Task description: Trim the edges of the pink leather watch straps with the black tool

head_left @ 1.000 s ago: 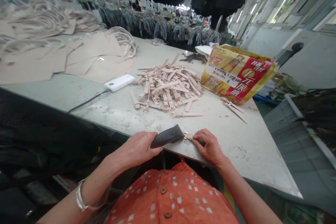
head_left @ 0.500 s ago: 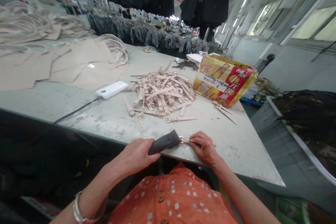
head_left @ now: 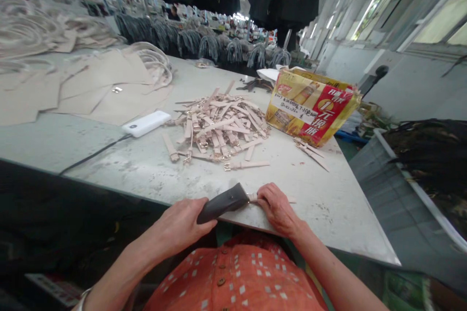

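Before the strap pile (head_left: 222, 126), clamping dark piece (head_left: 224, 202) in left hand (head_left: 188, 221), pinching pale strap (head_left: 292, 199) in right hand (head_left: 275, 208) (presumably to steady both).

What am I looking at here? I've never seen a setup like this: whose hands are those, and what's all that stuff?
There is no machine arm here: these are a person's own bare hands. The view comes from a camera worn on that person's head, looking forward and down. The left hand holds a dark grey piece; the right hand holds a pale strap right at that piece's end. Whether the two are joined is hard to tell. On the table beyond lie a heap of buckled straps, a white device with a cable, and, farther left, flat beige panels. A yellow and red box stands to the right.
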A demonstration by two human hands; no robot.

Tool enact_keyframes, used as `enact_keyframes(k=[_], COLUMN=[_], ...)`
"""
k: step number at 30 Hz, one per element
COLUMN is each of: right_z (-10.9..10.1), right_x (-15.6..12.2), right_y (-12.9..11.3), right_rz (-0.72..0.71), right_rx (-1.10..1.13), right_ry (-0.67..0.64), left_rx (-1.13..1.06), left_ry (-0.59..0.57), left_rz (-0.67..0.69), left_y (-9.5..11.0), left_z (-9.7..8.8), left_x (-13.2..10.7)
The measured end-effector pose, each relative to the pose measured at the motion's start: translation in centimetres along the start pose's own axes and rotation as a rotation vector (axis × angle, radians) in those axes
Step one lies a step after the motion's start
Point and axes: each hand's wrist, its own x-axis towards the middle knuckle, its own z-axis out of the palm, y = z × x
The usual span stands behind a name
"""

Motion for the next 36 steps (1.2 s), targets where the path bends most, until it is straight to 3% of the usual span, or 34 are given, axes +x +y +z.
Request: enact_keyframes(k=[19,25,32,36], right_z=[0.5,0.7,0.4,-0.5], right_x=[1.2,1.5,1.9,1.4], right_y=[-1.1,-0.9,-1.2,-1.6], right_rz=[0.216,0.252,0.37,0.343], right_rx=[-0.114,-0.054,0.016,0.077], right_ry=[-0.131,-0.141,-0.09,-0.068], left_rx=[0.069,0.151,0.145,0.073], left_ry=[-0.125,-0.128,-0.144,-0.168], left_rz=[0.005,0.057,0.066,0.074], left_y=[1.2,1.8,3.9,3.0], left_z=[-1.5,-2.5,-2.7,-2.2], left_x=[0.1,0.8,1.9,2.3])
